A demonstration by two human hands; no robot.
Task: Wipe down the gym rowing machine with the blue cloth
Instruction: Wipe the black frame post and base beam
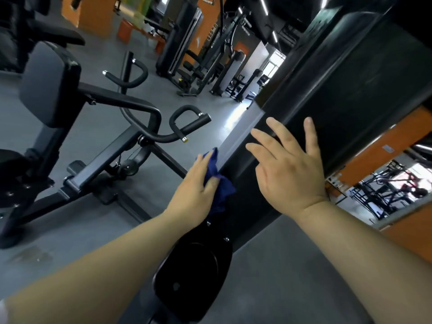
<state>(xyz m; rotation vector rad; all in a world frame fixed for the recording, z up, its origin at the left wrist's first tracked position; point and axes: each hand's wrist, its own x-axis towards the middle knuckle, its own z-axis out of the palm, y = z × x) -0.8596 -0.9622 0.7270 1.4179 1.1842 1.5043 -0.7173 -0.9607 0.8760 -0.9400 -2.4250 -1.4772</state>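
- Left grip [194, 183]: fingers curled round the blue cloth [224, 192], holding it bunched against the left edge of the rail [236, 134].
- Cloth: sits on the rower [244, 204], at the near end of the rail's pale strip and just above the seat [198, 265]. One fold sticks out past the fingertips; another hangs below the palm.
- Right grip [289, 169]: empty, fingers straight and spread wide, palm facing down over the rower's dark upper surface. Contact with that surface is probably light at the fingertips, but the view is too blurred to confirm.
- The two grips are near each other, left one lower, with the rail between them.
- Seat: black, glossy and oval, with two screws showing at its top edge. It lies between the forearms.
- Black panel [350, 78]: large and upright, rising beyond the right grip.
- To the left, well apart from the rower: another machine [112, 146] with a black frame, curved handles and a grey pad [46, 85], standing on the grey floor [70, 253].
- Background: more gym machines and orange walls, all out of focus.
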